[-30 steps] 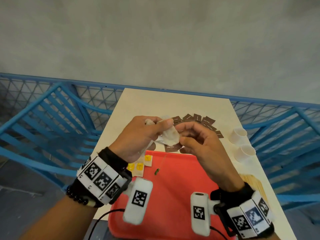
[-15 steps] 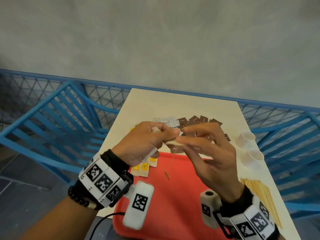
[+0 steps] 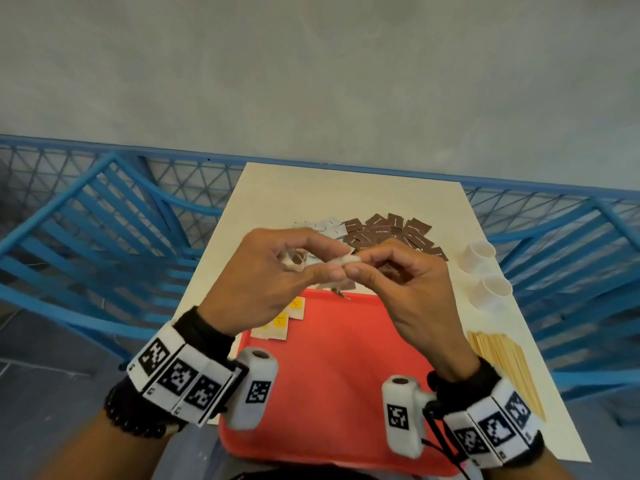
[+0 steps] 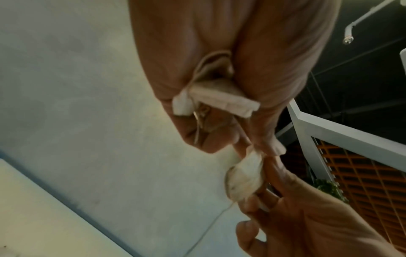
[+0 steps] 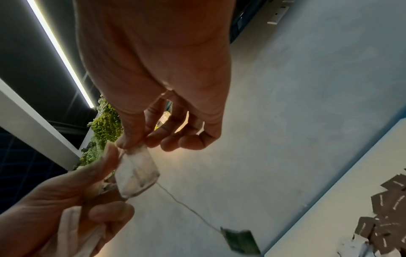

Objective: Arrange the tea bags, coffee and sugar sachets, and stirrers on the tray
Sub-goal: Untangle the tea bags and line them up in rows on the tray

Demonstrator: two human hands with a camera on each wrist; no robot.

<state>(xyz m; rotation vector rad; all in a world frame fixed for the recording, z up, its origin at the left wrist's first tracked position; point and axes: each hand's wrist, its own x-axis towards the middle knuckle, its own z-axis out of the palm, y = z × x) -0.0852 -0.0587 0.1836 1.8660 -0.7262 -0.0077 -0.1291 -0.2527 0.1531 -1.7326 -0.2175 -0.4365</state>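
Fingers [image 3: 330, 271] of the left hand [image 3: 263, 285] curl inward, thumb and forefinger pinching one end of a white tea bag [image 3: 346, 260], while more tea bags [image 4: 222, 98] are bunched inside that palm. Fingers [image 3: 360, 270] of the right hand [image 3: 408, 289] pinch the same tea bag from the other side, the remaining ones loosely bent. Both hands meet in the air above the far edge of the red tray [image 3: 332, 368]. From the right wrist view, the bag's string [image 5: 186, 207] hangs down to a small green tag [image 5: 240, 240].

On the tray's far left corner lie sachets with yellow marks [image 3: 284, 320], partly hidden by the left hand. Beyond the hands, on the worktop [image 3: 346, 192], sit a pile of brown sachets [image 3: 391, 232] and, just left of it, white sachets [image 3: 327, 226]. Two white cups [image 3: 485, 271] stand to the right, and wooden stirrers [image 3: 505, 362] lie beside the tray's right side.
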